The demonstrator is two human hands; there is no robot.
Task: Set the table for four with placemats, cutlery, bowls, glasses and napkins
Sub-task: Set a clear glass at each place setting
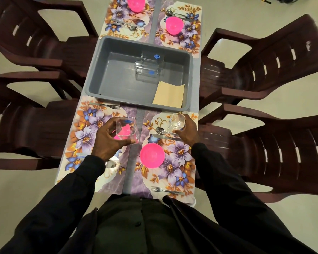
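Left hand (108,142) fingers wrap the left glass (126,128), right hand (187,133) the right glass (176,121); I'd place each toward twelve o'clock.

Both arms, in long black sleeves (72,191), reach forward from the body, and the left forearm is angled inward more than the right. The left grip (108,142) is a bare hand; its thumb and curled fingers hold a clear square glass tumbler with a blue mark (126,130) from the side. The right grip (186,133), also bare, has its fingers curled round a second clear square glass tumbler (176,121).
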